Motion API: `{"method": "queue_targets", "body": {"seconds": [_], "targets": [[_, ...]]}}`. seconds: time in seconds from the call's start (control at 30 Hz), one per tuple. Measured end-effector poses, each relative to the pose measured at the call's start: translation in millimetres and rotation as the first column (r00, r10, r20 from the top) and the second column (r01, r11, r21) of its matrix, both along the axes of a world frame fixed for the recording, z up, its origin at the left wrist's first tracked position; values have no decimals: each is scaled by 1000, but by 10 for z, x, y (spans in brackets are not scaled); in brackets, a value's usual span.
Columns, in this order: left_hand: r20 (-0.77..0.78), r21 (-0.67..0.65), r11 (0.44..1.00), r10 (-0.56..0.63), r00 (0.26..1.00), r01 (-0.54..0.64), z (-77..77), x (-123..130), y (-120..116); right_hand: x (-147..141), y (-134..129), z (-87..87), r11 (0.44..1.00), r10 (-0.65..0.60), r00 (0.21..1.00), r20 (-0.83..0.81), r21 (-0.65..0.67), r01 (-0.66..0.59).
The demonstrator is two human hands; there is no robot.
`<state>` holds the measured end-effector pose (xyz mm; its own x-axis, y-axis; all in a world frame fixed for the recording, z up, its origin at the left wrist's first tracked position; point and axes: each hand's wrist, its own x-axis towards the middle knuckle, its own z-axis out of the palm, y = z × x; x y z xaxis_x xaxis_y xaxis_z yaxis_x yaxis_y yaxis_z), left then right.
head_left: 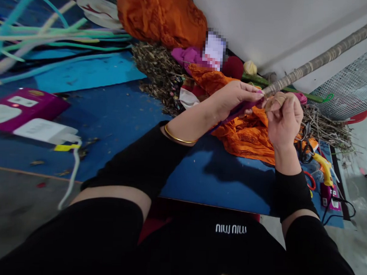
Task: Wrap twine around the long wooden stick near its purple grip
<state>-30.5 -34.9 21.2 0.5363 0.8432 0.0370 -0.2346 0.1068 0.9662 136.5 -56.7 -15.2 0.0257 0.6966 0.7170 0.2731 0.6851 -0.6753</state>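
Note:
A long pole (pixel 318 62), wrapped in mottled brown-grey strip, slants down from the upper right to my hands. My left hand (pixel 237 97) is closed around its lower end, where purple material (pixel 243 108) shows under the fingers and trails toward the lower left. Just right of it, my right hand (pixel 285 117) is raised close beside the pole, fingers pinched on a tan strip (pixel 278 101). Whether that strip is attached to the pole I cannot tell. Beneath both hands lies crumpled orange cloth (pixel 246 135) on the blue table (pixel 176 161).
Dried twigs (pixel 156 66) and an orange bundle (pixel 163 16) lie behind. Colourful flexible rods (pixel 69 37) spread at the far left, above a purple power box (pixel 28 104) with a white charger. At right are a yellow-handled glue gun (pixel 323 168), scissors (pixel 306 143) and a mesh basket (pixel 347 87).

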Motion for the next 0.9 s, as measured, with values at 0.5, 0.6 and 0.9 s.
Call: {"method": "queue_targets", "body": {"seconds": [0.5, 0.6, 0.9], "targets": [[1, 38, 999, 12, 1000, -12, -132, 134, -39, -220, -418, 328, 995, -82, 987, -137, -65, 74], [-49, 30, 999, -17, 999, 19, -149, 104, 10, -141, -450, 367, 987, -115, 992, 49, -108, 120], [-134, 35, 999, -29, 991, 34, -148, 68, 79, 111, -429, 533, 985, -171, 914, 367, 28, 173]]}}
